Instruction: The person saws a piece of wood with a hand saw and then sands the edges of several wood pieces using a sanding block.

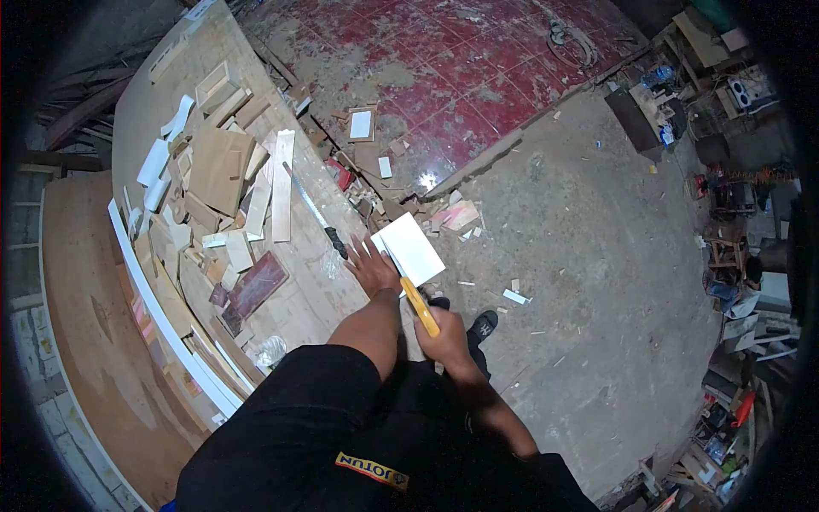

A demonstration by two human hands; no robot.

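My left hand [372, 270] presses flat on a white square board [413, 247] at the edge of the wooden workbench [316, 290]. My right hand [444, 338] grips a yellow-handled knife [420, 307] whose blade reaches up along the near edge of the white board. A long saw with a black handle [314, 213] lies on the bench just left of my left hand.
Several wood offcuts [220, 171] and white strips are piled on the bench's left half, with a dark red panel [256, 283] near me. Scraps litter the concrete floor [580, 256]; a red painted slab [461, 77] lies beyond. Tools and clutter [734, 256] line the right side.
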